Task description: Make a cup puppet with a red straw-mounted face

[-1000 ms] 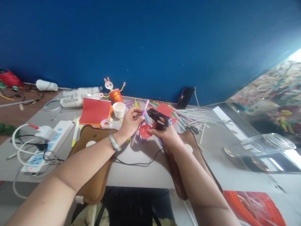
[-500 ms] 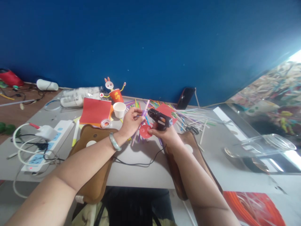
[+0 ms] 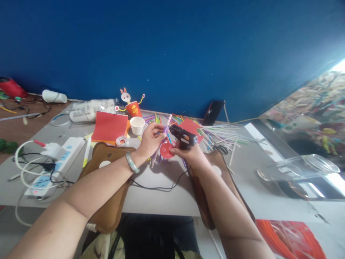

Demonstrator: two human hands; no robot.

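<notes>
Between thumb and fingers, my left hand (image 3: 151, 140) pinches a pinkish-purple straw (image 3: 169, 120) that slants upward. My right hand (image 3: 193, 155) is wrapped round a black hot glue gun (image 3: 185, 137), its nozzle pointing left, close to the straw. A round red paper disc (image 3: 166, 151) is also in the right hand, at its thumb; it lies just below the gun's tip beside the straw. Behind the hands are many coloured straws (image 3: 215, 131) and a red paper sheet (image 3: 188, 126). A white paper cup (image 3: 137, 125) stands left of my left hand.
A rabbit figure on a red cup (image 3: 133, 109) stands at the back. Red paper (image 3: 111, 127), a tape roll (image 3: 121, 141) and a power strip (image 3: 63, 160) are left. Brown pads (image 3: 109, 187) lie under the forearms. Scissors (image 3: 221, 149) and a phone (image 3: 214, 112) are right.
The view has shifted very slightly. Both hands keep their grip and place, with the glue gun still beside the straw.
</notes>
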